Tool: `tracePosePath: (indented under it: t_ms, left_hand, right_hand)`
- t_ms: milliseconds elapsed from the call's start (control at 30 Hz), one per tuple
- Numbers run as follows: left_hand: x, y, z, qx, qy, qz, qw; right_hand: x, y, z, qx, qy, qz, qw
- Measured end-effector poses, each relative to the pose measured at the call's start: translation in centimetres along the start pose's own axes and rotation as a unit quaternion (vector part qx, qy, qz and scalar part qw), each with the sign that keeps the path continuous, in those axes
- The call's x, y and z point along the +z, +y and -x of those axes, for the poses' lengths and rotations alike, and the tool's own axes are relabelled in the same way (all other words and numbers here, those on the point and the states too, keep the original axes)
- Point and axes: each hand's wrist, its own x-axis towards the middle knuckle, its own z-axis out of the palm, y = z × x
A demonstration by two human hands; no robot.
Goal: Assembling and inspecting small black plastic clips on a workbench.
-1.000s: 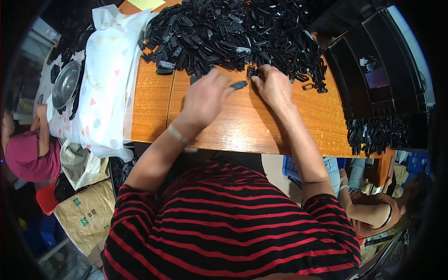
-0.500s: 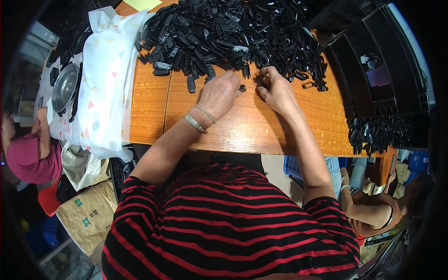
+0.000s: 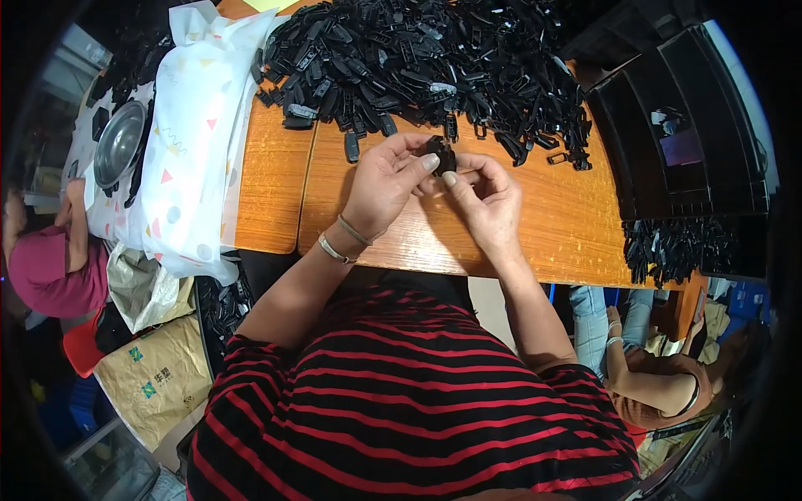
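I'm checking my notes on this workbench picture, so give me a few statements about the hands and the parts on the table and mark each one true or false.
1. Both hands pinch one small black part between them. True.
2. The left hand rests flat on the bare table. False: it is raised, fingertips on the part.
3. A big heap of black parts lies beyond the hands. True.
4. The metal bowl sits to the person's right. False: it is far left, by the patterned white bag.
5. The right hand wears bracelets. False: the bracelets are on the left wrist.

steel bowl (image 3: 119,144) | patterned white bag (image 3: 194,125) | black trays (image 3: 678,134) | brown sack (image 3: 157,377)
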Motion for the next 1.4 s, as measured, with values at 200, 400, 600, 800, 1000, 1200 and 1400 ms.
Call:
tracePosePath:
  t_ms: [200, 400, 600, 800, 1000, 1200, 1400]
  left_hand:
    - [-0.1, -0.2, 0.4, 0.024, 0.009, -0.011, 1.0]
    - [0.0, -0.2, 0.6, 0.05, 0.012, -0.046, 0.998]
    - [-0.2, -0.7, 1.1, 0.061, 0.015, -0.048, 0.997]
    - [0.1, -2.0, 2.6, 0.058, 0.061, -0.107, 0.991]
    - [0.2, -2.0, 3.1, 0.066, 0.054, -0.07, 0.994]
    - [-1.1, 0.1, 4.8, 0.037, 0.034, -0.068, 0.996]
    - [-8.6, 7.3, 12.5, -0.14, 0.047, -0.452, 0.88]
  right_hand:
    - [0.4, -0.5, 0.0, -0.052, 0.021, 0.012, 0.998]
    - [0.1, -0.8, -0.3, -0.096, -0.013, 0.123, 0.988]
    - [-0.1, -0.5, -0.2, -0.134, -0.024, 0.188, 0.973]
    - [1.7, 0.5, 1.4, -0.192, -0.007, 0.27, 0.943]
    - [3.0, 1.3, 2.8, -0.1, -0.013, 0.199, 0.975]
    - [5.4, 0.8, 3.2, -0.086, -0.082, 0.115, 0.986]
    - [3.6, 1.4, 2.4, -0.039, -0.224, 0.125, 0.966]
